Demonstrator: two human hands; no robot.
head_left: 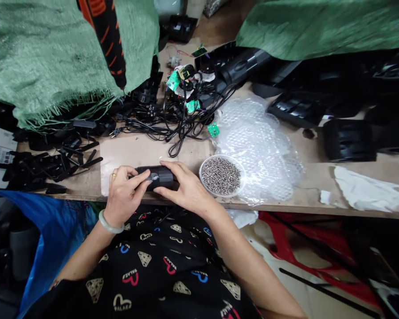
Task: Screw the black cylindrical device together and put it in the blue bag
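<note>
- My workbench (302,188) is a long board, and I sit at its near edge with a red plastic stool (295,239) below on my right and a blue bag (49,226) below on my left
- Green woven sacking (43,57) drapes over the far left of the bench, and a second sheet (319,26) lies over the far right
- Large black plastic shells (349,141) are heaped on the right, and a sheet of bubble wrap (259,150) lies between them and me
- Flat black plastic pieces (46,166) are piled at the left end of the bench
- A tangle of black power cords (173,126) with plugs lies straight ahead, with small green circuit boards (213,130) among and beside it
- A black-and-orange power screwdriver (104,40) hangs in front of the left sacking
- A clear bowl (222,196) of small metal screws sits just beside my right hand, resting against the bubble wrap
- The black plastic housing (156,177) is in my hands, just above the bench's near edge
- My left hand (124,190) wraps its end, fingers curled narrowly over the top, with a jade bangle (110,223) on the wrist
- My right hand (186,186) grips the other end, its fingers spread across the top and almost meeting my left fingers
</note>
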